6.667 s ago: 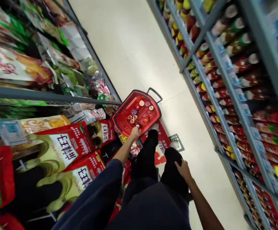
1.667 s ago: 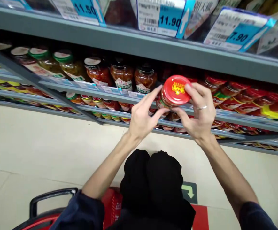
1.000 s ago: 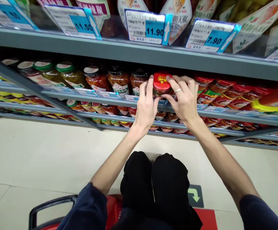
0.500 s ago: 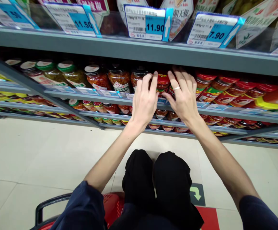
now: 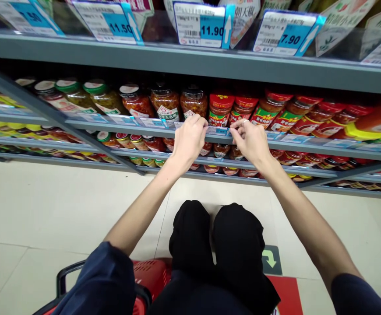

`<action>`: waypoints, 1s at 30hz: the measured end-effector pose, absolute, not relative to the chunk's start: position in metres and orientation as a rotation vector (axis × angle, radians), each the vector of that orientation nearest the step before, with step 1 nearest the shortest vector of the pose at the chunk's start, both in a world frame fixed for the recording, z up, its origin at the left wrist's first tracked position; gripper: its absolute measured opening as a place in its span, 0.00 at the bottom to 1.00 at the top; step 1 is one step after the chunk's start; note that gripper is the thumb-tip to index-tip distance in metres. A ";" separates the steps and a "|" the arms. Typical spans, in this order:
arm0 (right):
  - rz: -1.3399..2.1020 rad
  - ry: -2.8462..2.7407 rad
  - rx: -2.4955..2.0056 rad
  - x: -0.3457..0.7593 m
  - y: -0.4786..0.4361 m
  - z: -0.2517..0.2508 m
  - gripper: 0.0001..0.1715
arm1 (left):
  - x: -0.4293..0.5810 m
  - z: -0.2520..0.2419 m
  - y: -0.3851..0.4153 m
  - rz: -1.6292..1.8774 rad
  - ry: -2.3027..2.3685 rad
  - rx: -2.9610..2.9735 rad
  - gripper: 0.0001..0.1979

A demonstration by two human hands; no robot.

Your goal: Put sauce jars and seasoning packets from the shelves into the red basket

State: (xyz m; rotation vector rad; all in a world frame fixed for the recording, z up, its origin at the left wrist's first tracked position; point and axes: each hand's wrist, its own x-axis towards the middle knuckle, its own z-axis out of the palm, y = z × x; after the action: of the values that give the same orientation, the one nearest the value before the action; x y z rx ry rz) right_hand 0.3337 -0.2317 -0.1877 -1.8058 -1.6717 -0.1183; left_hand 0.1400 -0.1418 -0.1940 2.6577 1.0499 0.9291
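Observation:
I crouch in front of a grey shelf point(image 5: 190, 65) of sauce jars. A red-lidded jar point(image 5: 219, 109) stands upright at the shelf's front, among other red-lidded jars point(image 5: 269, 111), with no hand on it. Just below it, both hands are at the shelf edge. My left hand point(image 5: 188, 139) has its fingers curled, their tips on the left end of a small price label point(image 5: 217, 130). My right hand point(image 5: 251, 141), with a ring on one finger, pinches the label's right end. My black-clad knees point(image 5: 216, 236) are below.
Green-lidded and white-lidded jars point(image 5: 95, 94) fill the shelf to the left. Blue price tags point(image 5: 206, 26) hang on the shelf above. Lower shelves point(image 5: 128, 153) hold more jars. A red basket with a black handle point(image 5: 144, 275) sits on the pale floor at my left.
Both hands carried the red-lidded jar to the shelf, set it among the other jars, let go, and drew back down to the shelf-edge label.

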 end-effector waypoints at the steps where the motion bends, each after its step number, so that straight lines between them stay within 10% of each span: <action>1: -0.092 -1.671 -1.794 0.335 -0.233 -0.187 0.12 | 0.140 -0.192 -0.141 0.917 1.051 2.657 0.12; 20: -0.028 -1.738 -1.764 0.332 -0.234 -0.187 0.14 | 0.141 -0.191 -0.126 0.964 0.981 2.649 0.09; 30: -0.532 -1.785 -1.843 0.324 -0.236 -0.134 0.24 | 0.149 -0.143 -0.133 1.162 0.638 2.708 0.16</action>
State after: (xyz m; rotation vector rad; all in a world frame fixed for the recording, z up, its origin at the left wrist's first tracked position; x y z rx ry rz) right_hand 0.3245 -0.2357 -0.1344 -1.8434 -1.7852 -0.5324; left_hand 0.1488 -0.1329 -0.1429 2.7076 0.6379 1.1621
